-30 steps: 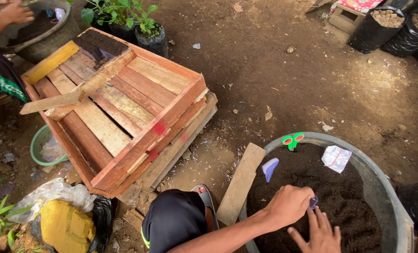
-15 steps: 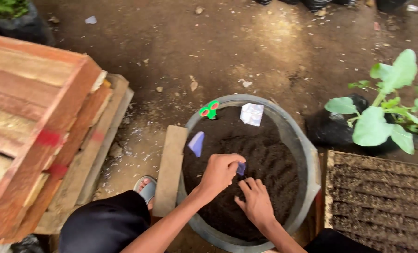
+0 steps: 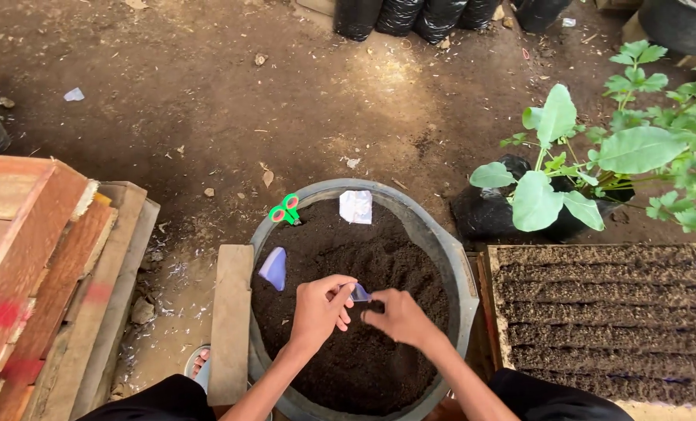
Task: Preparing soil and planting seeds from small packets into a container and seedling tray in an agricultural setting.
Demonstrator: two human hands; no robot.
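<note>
Small pale-blue plastic piece point(image 3: 359, 293), pinched between both hands over the middle of the dark soil, long axis roughly level and running left to right from one hand to the other. Left hand point(image 3: 320, 309) on its left end, fingers curled shut around it, thumb and forefinger closing on top. Right hand point(image 3: 394, 316) on its right end, fingertips drawn together at the piece; whether pinching or only touching, hard to tell, since the knuckles hide the contact. Both hands equally near, meeting just above the soil surface, wrists coming up from the bottom edge of the view.

Below and around: round grey tub point(image 3: 441, 242) nearly full of loose black soil. On the soil toward the far left, a lilac scoop-shaped piece point(image 3: 274, 267), well apart from the hands. At the far rim, green-handled scissors point(image 3: 286, 210) and a crumpled white wrapper point(image 3: 356, 206). Just left of the tub, a wooden plank point(image 3: 232, 320); right of it, a seed tray point(image 3: 605, 304) packed with soil in rows. Beyond that, a leafy green plant point(image 3: 554, 156) in a black bag.
</note>
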